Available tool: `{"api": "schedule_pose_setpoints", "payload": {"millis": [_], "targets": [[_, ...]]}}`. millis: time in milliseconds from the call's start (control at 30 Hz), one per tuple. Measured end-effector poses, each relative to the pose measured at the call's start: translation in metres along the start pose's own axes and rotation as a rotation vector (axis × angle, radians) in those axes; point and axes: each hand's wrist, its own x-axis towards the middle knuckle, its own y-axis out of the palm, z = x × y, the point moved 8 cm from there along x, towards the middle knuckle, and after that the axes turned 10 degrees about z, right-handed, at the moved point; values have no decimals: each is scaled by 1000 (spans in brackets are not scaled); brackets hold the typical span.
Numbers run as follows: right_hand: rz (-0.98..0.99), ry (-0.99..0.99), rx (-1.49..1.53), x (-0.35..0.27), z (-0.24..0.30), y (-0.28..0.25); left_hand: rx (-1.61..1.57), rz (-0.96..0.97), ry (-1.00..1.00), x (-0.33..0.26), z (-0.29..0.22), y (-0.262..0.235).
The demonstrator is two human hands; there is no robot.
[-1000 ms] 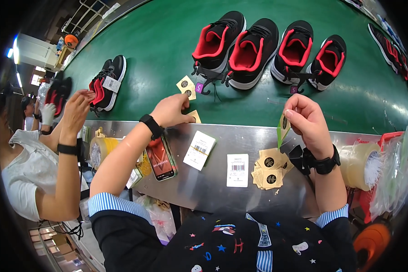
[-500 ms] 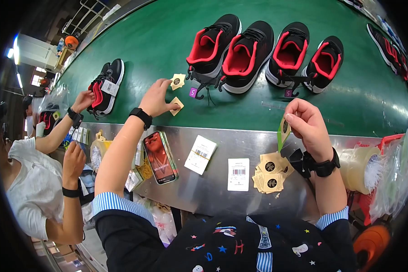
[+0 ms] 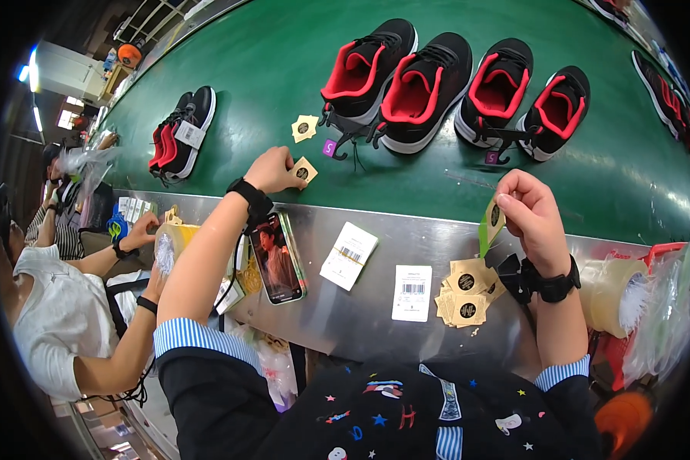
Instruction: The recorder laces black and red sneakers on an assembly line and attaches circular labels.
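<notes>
My left hand (image 3: 272, 170) rests at the near side of the green surface, fingers curled in a pinch at the edge of a small tan card stack (image 3: 305, 172) with a dark round mark. Just beyond it lies a second little stack of tan cards (image 3: 304, 128). My right hand (image 3: 532, 213) is closed on a hang tag (image 3: 490, 223), tan with a green side, held upright between thumb and forefinger. Below it, on the metal ledge, is a loose pile of tan cards (image 3: 466, 285). A white barcode card (image 3: 412, 294) lies beside that pile.
Two pairs of black sneakers with red linings (image 3: 411, 97) stand ahead, joined by black hangers. Another pair (image 3: 182, 139) lies far left. On the ledge are a banded label stack (image 3: 349, 254), a phone (image 3: 278, 259) and a tape roll (image 3: 613, 295). A co-worker (image 3: 69, 314) sits left.
My left hand's fingers have drawn together at the nearer card stack. The right hand still holds its tag. The co-worker's hand has left the far-left sneakers and moved nearer.
</notes>
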Motion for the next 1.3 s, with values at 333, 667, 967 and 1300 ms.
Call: {"api": "schedule_pose_setpoints", "payload": {"millis": [333, 667, 967, 1300], "targets": [[-3, -7, 12, -1, 0, -1, -258, -155, 121, 41, 19, -39], [-23, -24, 42, -1, -1, -7, -217, -123, 16, 77, 32, -40], [-25, -3, 51, 1, -3, -7, -129, -100, -20, 87, 49, -33], [-23, 9, 51, 0, -8, -8, -136, -133, -4, 82, 56, -40]]}}
